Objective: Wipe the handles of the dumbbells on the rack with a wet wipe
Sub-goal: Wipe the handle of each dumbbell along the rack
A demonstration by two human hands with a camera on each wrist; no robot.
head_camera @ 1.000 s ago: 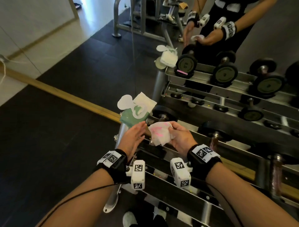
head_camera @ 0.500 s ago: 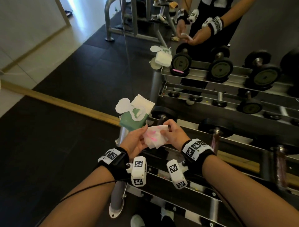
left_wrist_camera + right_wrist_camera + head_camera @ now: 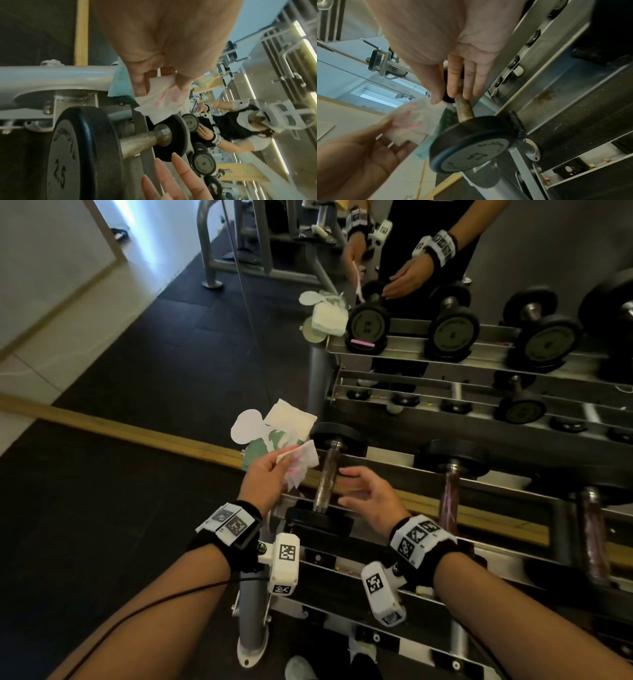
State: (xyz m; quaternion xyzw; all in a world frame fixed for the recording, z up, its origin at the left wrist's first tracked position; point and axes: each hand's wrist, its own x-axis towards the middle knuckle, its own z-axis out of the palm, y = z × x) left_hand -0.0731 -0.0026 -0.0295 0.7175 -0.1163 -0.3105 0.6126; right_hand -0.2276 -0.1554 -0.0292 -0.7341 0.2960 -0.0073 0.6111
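Observation:
A small black dumbbell (image 3: 325, 484) marked 2.5 lies at the left end of the rack's top shelf, its dull metal handle (image 3: 142, 139) bare. My left hand (image 3: 270, 474) pinches a crumpled white wet wipe (image 3: 298, 465) with pink smears, just left of the handle. In the left wrist view the wet wipe (image 3: 159, 100) hangs from thumb and fingers above the dumbbell. My right hand (image 3: 363, 494) hovers just right of the handle with fingers spread and holds nothing. In the right wrist view its fingers (image 3: 455, 81) reach over the handle (image 3: 464, 108).
A green wipe packet (image 3: 270, 436) with its white flap lifted sits on the rack's left post. More dumbbells (image 3: 452, 477) line the shelf to the right. A mirror behind the rack (image 3: 376, 570) reflects it and me. Black rubber flooring lies to the left.
My right hand has let go of the wipe and moved right of the handle, fingers spread. The left hand now holds the wipe alone. The dumbbell handle is uncovered.

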